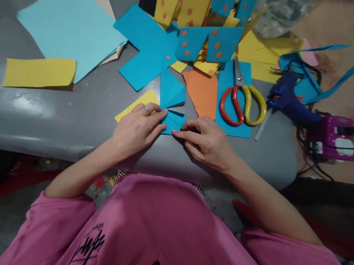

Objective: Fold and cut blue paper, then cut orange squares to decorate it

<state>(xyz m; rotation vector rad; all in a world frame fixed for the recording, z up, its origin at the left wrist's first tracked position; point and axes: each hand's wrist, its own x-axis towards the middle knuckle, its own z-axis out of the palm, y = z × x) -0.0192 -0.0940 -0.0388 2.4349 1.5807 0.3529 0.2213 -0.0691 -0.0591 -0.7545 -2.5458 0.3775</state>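
A small folded piece of blue paper lies at the near edge of the grey table. My left hand, a ring on one finger, presses its fingers together flat on the paper's left side. My right hand pinches the paper's right edge with fingers pressed close. A yellow slip lies partly under my left hand.
Red-and-yellow scissors lie on a blue sheet to the right. A blue glue gun and a purple device sit at far right. Blue, yellow and orange paper pieces crowd the back; a light blue sheet lies far left.
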